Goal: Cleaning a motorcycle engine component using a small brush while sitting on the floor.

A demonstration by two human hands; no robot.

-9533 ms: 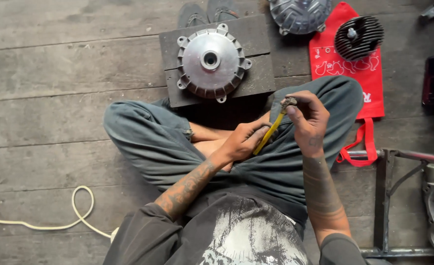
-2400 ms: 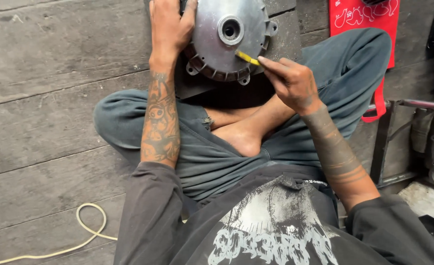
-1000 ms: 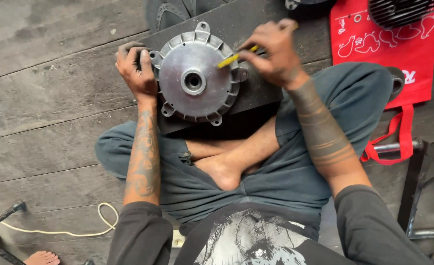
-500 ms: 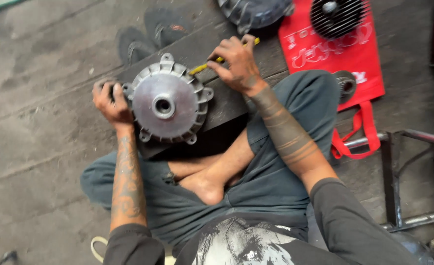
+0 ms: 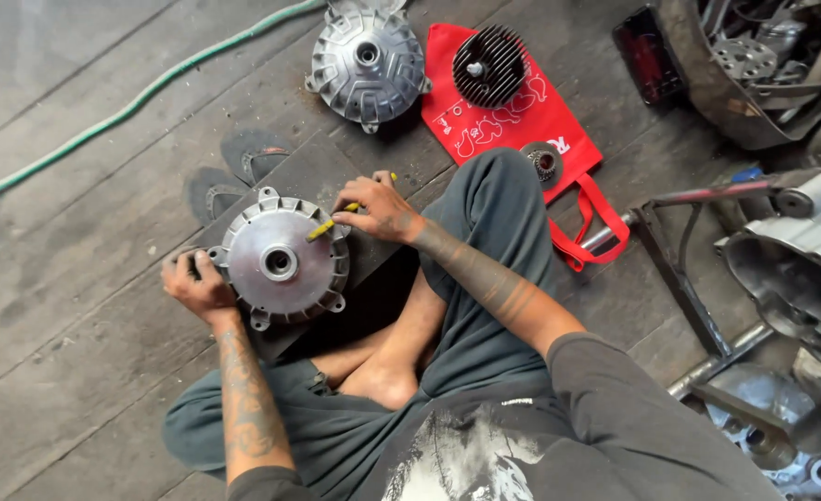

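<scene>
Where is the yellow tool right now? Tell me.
In the head view, the yellow tool is in the right hand, its tip on the silver drum hub left of centre, which the left hand touches at its edge.

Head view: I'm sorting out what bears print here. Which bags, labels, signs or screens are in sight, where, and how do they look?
Red bag: flat on the plank floor beyond the person's knee, roughly rectangular, red with white print and red loop handles; a black finned part lies on it.
No signs, labels or screens visible.
</scene>
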